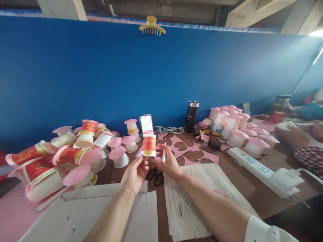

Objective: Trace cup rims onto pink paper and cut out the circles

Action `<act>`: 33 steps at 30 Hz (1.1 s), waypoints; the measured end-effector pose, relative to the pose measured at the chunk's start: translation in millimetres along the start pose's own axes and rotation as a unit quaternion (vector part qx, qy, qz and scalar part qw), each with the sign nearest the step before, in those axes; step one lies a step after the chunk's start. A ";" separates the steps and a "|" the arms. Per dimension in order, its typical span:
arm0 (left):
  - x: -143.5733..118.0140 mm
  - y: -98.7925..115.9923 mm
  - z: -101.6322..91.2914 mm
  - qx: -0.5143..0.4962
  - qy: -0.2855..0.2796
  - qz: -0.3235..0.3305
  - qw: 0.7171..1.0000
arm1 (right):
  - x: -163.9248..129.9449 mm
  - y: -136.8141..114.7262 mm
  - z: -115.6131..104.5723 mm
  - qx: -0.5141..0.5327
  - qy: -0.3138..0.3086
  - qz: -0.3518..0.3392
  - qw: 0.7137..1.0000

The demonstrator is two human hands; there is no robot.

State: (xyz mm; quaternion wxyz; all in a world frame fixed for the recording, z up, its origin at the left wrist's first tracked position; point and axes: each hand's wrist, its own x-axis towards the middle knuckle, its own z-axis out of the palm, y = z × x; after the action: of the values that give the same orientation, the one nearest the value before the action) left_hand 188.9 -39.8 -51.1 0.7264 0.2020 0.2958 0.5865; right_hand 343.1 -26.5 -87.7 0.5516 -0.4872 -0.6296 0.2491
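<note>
Ahead of me a red and gold paper cup [148, 144] is held up, its white rim facing down. My left hand [135, 173] pinches it at the lower rim with thumb and fingers. In my right hand [170, 163] is a white pen [164, 154] with an orange end, standing nearly upright between the fingers. The right fingertips are close beside the cup; whether they touch it I cannot tell. A blurred white patch covers what is directly above the cup. Black-handled scissors [158, 178] lie below the hands, partly hidden.
Paper cups with pink discs [118, 153] are heaped at left; more stacked cups [230, 121] stand at right. Cut pink paper [207, 156], printed sheets [199, 191], white paper [101, 215], a black flask [192, 117] and a power strip [254, 164] surround me. Another person's hand [290, 134] is at right.
</note>
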 end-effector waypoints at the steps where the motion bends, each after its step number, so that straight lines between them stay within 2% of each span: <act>1: 0.5 0.0 -0.4 -0.003 0.003 0.002 1.000 | 0.0 -1.0 -0.1 0.017 -0.006 0.005 1.000; 5: 1.7 -0.8 -1.8 -0.013 0.009 0.000 1.000 | 0.6 -5.4 -1.4 0.109 -0.038 0.034 0.993; 9: 2.0 -0.6 -2.7 -0.025 -0.005 -0.017 1.000 | 2.0 -11.2 -3.2 0.212 -0.067 0.083 0.971; 13: 2.1 -0.1 -4.3 -0.032 -0.009 -0.044 0.998 | 3.6 -16.2 -5.5 0.271 -0.068 0.125 0.952; 20: 0.4 -1.5 -2.3 0.006 0.004 -0.072 0.997 | 9.3 -11.0 -8.4 0.287 -0.011 0.156 0.945; 27: -1.7 -2.5 1.5 0.049 0.018 -0.078 0.996 | 11.6 -6.0 -5.2 0.332 0.007 0.159 0.930; 33: -1.4 -3.8 -0.7 0.063 0.015 -0.079 0.995 | 13.1 -3.0 -5.0 0.326 0.020 0.165 0.931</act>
State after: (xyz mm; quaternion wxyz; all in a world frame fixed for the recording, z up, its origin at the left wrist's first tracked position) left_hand 191.0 -42.0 -53.8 0.7516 0.2145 0.3581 0.5107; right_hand 347.9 -17.2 -77.8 0.6436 -0.3822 -0.4133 0.5185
